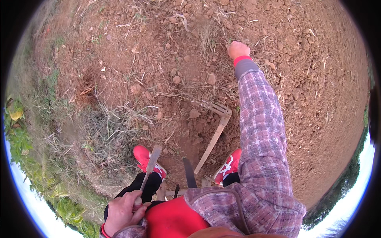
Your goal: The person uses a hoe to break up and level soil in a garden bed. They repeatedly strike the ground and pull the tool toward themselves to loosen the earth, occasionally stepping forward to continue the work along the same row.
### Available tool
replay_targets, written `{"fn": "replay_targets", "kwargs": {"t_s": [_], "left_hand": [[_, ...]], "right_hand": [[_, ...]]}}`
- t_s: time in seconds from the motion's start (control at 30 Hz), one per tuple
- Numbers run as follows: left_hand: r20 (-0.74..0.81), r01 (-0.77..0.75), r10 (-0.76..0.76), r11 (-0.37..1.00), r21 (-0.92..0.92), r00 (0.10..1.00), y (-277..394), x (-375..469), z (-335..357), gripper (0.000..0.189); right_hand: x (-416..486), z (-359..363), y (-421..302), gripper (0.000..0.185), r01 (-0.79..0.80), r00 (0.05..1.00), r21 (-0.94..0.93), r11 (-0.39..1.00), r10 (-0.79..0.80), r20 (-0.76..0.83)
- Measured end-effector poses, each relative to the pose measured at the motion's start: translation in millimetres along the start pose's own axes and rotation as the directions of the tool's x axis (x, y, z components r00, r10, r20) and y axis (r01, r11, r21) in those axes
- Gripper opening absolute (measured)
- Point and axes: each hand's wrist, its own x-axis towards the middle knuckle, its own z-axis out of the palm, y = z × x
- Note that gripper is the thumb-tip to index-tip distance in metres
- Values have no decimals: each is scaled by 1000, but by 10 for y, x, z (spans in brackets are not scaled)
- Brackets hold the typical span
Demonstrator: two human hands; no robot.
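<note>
My left hand (126,209) is closed around the handle of a narrow hand tool with a flat metal blade (153,157), which points up and away over the red shoe on the left. Far ahead, at the end of my outstretched right arm, my right hand (238,50) is down at the soil beside dry grass (209,37); its fingers are hidden, so I cannot tell what it grips. Between my feet and that hand lies a pronged hoe head (221,110) with a short wooden handle (211,145). A dark flat blade (189,172) shows between my shoes.
Cloddy red-brown soil (312,98) spreads to the right. A heap of dry, uprooted grass (110,136) lies left of my feet, with leafy green plants (20,142) at the far left. Part of a wooden frame (161,192) shows below me.
</note>
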Motion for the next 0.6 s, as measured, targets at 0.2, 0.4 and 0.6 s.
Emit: {"fn": "replay_targets", "kwargs": {"t_s": [0.2,0.4,0.6], "left_hand": [[-27,82,-87,983,-165,996,-40,-74,29,38],[36,105,-100,979,-174,994,-125,-128,47,35],[21,-14,15,1000,-14,1000,-3,-56,-10,40]], "right_hand": [[148,-63,134,58,-261,949,342,903,174,264],[-5,132,193,54,-244,969,578,779,174,175],[3,357,236,54,-66,996,495,866,84,-15]]}}
